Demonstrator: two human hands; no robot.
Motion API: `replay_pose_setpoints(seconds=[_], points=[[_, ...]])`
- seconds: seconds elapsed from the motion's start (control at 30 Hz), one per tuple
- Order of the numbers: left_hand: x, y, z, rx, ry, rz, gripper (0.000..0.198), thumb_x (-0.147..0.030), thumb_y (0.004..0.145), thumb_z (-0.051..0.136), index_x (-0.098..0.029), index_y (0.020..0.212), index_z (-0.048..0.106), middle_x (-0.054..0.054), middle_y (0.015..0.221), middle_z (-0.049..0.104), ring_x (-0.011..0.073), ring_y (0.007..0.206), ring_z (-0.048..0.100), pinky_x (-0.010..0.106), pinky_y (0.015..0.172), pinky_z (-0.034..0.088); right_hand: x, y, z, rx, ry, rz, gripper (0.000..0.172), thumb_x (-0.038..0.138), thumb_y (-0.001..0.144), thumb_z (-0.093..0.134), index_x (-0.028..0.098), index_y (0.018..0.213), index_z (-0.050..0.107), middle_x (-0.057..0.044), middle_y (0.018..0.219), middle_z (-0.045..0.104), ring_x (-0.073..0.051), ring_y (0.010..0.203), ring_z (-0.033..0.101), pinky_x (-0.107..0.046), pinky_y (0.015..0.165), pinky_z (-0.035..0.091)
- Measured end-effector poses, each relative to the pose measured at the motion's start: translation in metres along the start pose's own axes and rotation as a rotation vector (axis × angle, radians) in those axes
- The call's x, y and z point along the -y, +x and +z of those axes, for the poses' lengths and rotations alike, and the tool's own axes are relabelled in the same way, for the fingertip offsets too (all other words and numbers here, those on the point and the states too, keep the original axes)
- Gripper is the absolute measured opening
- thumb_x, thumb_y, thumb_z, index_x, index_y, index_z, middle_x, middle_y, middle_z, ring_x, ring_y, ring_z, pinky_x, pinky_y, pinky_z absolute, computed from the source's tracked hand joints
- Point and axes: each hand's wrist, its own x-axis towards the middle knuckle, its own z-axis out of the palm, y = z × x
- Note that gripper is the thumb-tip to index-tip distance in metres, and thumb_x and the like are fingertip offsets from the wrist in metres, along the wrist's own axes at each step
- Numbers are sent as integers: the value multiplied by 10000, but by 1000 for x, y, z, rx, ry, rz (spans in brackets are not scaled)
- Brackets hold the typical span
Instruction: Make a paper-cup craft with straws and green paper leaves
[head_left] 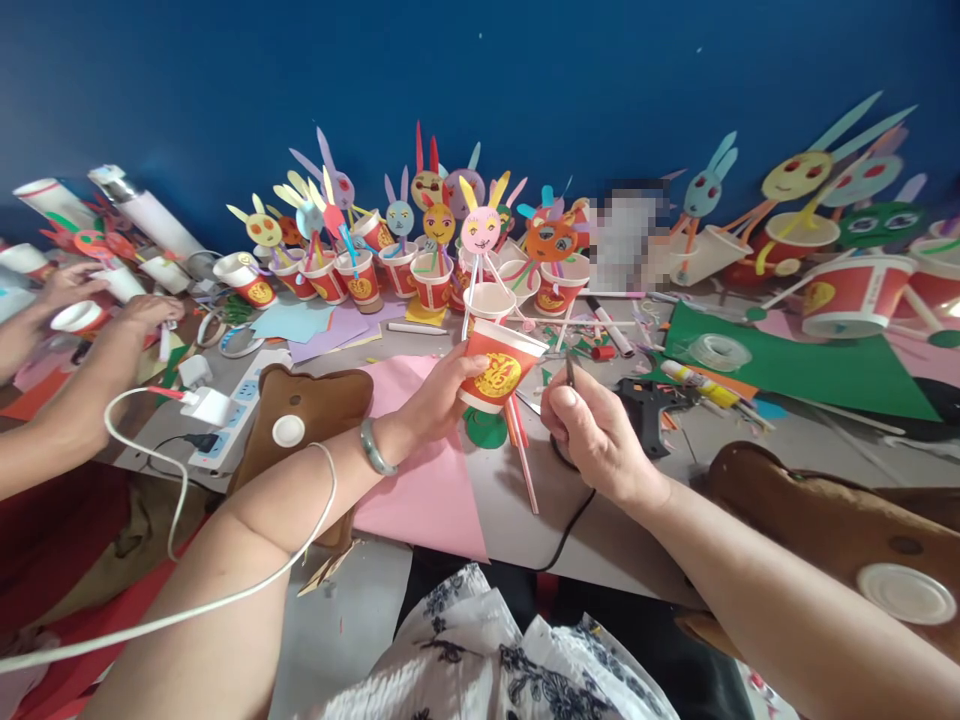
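My left hand (457, 385) grips a red paper cup (499, 372) with a gold emblem and a white rim, tilted above the table. Below the cup are a green round piece (486, 430) and pink-and-red straws (526, 465); whether they are attached to it cannot be made out. My right hand (592, 425), just right of the cup, is closed in a pinch on a thin dark tool (570, 370), mostly hidden by the fingers. A pink paper sheet (420, 480) lies under my left wrist.
Paper-cup figures with rabbit-like heads (480, 230) line the blue wall. A black glue-gun-like object (645, 415), a tape roll (718, 352) and green paper (817, 370) lie right. Left are a power strip (244, 400), a white cable (180, 480) and another person's hands (150, 312).
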Motion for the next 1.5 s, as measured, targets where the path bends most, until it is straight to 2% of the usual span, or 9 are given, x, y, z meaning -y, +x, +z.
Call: replay_pose_setpoints(seconds=[0.13, 0.23, 0.33, 0.4, 0.6, 0.73, 0.93, 1.2, 1.5], points=[[-7, 0, -3, -7, -2, 26, 292, -492, 907, 586, -204, 916, 635, 90, 998, 745, 236, 993, 684, 370, 867, 561, 5, -4, 0, 113, 67, -12, 503, 665, 999, 361, 239, 732, 378, 35, 595, 432, -122, 529, 351, -289, 513, 311], [-14, 0, 0, 5, -144, -68, 190, -355, 878, 581, -188, 962, 611, 89, 1008, 734, 234, 992, 679, 367, 859, 554, 7, -7, 2, 162, 79, -32, 492, 625, 1026, 338, 233, 737, 403, 24, 636, 452, -128, 568, 389, -293, 546, 347], [-16, -1, 5, -22, -302, -182, 240, -277, 820, 590, -167, 1033, 596, 78, 1056, 712, 222, 1003, 667, 333, 849, 535, 7, -8, 5, 191, 71, -26, 480, 631, 1024, 353, 227, 774, 424, 27, 657, 448, -122, 579, 388, -286, 550, 346], [-16, -2, 7, -34, -336, -181, 283, -260, 803, 605, -161, 1068, 598, 75, 1108, 695, 212, 1032, 646, 310, 864, 513, 7, -8, 7, 201, 71, -3, 477, 635, 1020, 365, 225, 784, 426, 34, 649, 439, -114, 567, 373, -279, 535, 329], [-7, -2, 6, 7, -427, -121, 468, -282, 724, 787, -193, 1135, 581, 75, 1129, 683, 207, 1033, 637, 325, 889, 505, 6, -3, 9, 234, 57, 40, 515, 672, 1003, 364, 220, 768, 441, 39, 600, 442, -105, 533, 370, -271, 501, 303], [1, -1, 5, -30, -415, -112, 544, -318, 667, 874, -195, 1095, 562, 67, 1088, 670, 193, 1004, 632, 315, 866, 505, 7, -3, 8, 237, 24, 56, 542, 690, 998, 349, 218, 753, 453, 41, 573, 440, -103, 517, 370, -267, 493, 303], [3, -1, 4, -81, -375, -84, 572, -345, 672, 864, -203, 1110, 525, 59, 1110, 642, 189, 1017, 610, 321, 875, 495, 9, -3, 6, 246, -3, 79, 557, 683, 1005, 339, 213, 728, 453, 43, 556, 444, -98, 505, 372, -261, 495, 312], [-1, -1, 4, -57, -302, -67, 528, -386, 695, 842, -202, 1067, 515, 66, 1102, 638, 206, 1048, 607, 356, 903, 482, 9, -3, 7, 256, 7, 99, 555, 666, 1011, 343, 212, 708, 443, 44, 544, 438, -98, 504, 369, -263, 505, 308], [-1, -1, 4, -52, -345, -79, 550, -359, 690, 839, -203, 1100, 507, 63, 1094, 646, 193, 1009, 620, 337, 862, 505, 7, -2, 8, 242, -23, 98, 561, 678, 1003, 347, 213, 705, 444, 40, 548, 439, -100, 507, 372, -262, 503, 300]])
